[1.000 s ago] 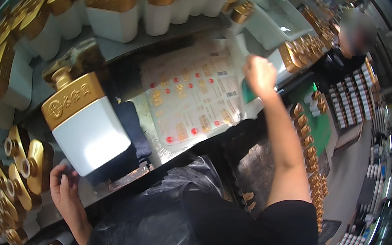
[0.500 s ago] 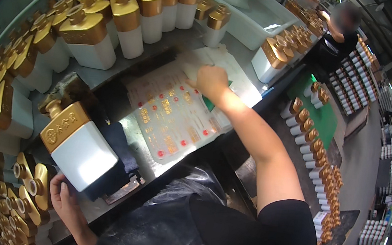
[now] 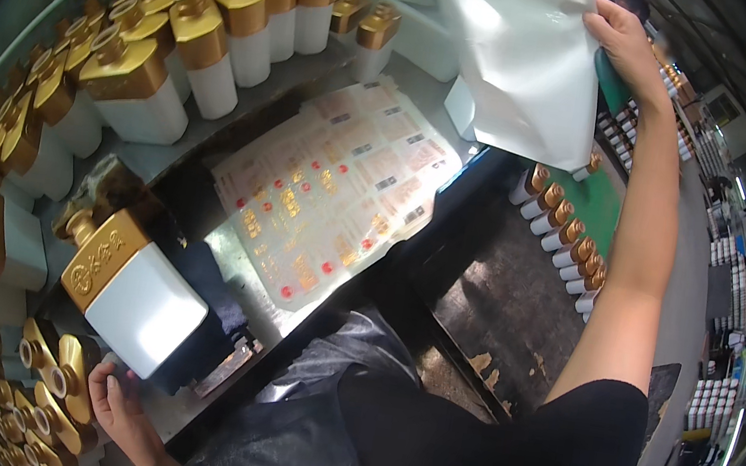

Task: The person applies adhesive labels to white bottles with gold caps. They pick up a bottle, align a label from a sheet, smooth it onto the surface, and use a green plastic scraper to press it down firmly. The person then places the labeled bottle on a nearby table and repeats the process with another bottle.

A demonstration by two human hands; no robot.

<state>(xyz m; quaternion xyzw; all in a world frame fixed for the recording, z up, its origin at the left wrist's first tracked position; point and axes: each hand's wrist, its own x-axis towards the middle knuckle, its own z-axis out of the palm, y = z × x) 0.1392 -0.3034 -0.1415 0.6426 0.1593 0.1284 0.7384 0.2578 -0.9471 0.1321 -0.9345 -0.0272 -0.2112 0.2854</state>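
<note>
My right hand (image 3: 627, 42) is raised at the upper right, its fingers closed on the edge of a large white sheet (image 3: 510, 71) that hangs down over the table's far side. A dark green flat piece (image 3: 610, 79) shows under that palm. Lower left, my left hand (image 3: 124, 413) rests with fingers apart and slightly bent, beside a white bottle with an embossed gold shoulder (image 3: 147, 311). That bottle lies tilted on a dark padded support (image 3: 213, 282). Between the hands, a translucent decal sheet (image 3: 341, 190) with gold lettering and red dots lies on the table.
Gold-shouldered white bottles (image 3: 136, 90) crowd the table's back and left edge, with more (image 3: 53, 369) near my left hand. Small bottles (image 3: 564, 231) stand in a row on a green mat (image 3: 601, 203) at right. A white tub (image 3: 419, 44) is partly covered by the sheet.
My right hand has moved from the decal sheet up and to the right, lifting the white sheet. More printed decals are uncovered. My left hand has stayed near the bottle.
</note>
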